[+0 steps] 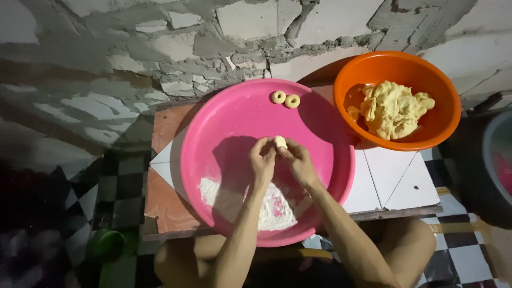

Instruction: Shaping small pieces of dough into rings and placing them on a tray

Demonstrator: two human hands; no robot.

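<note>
My left hand (262, 160) and my right hand (300, 161) meet over the middle of a large pink basin (213, 128). Between their fingertips they pinch a small pale lump of dough (280, 142). Two small dough rings (285, 98) lie side by side at the basin's far rim. A heap of white flour (277, 210) covers the basin's near bottom, below my forearms. An orange bowl (442, 128) at the right holds a big mass of yellow dough (393, 108).
The basin and bowl rest on a low tiled table (400, 186) against a rough cracked wall. A checkered floor lies left and right. A green object (106, 244) sits at lower left, a grey tub (498, 154) at the right edge. My knees show under the table.
</note>
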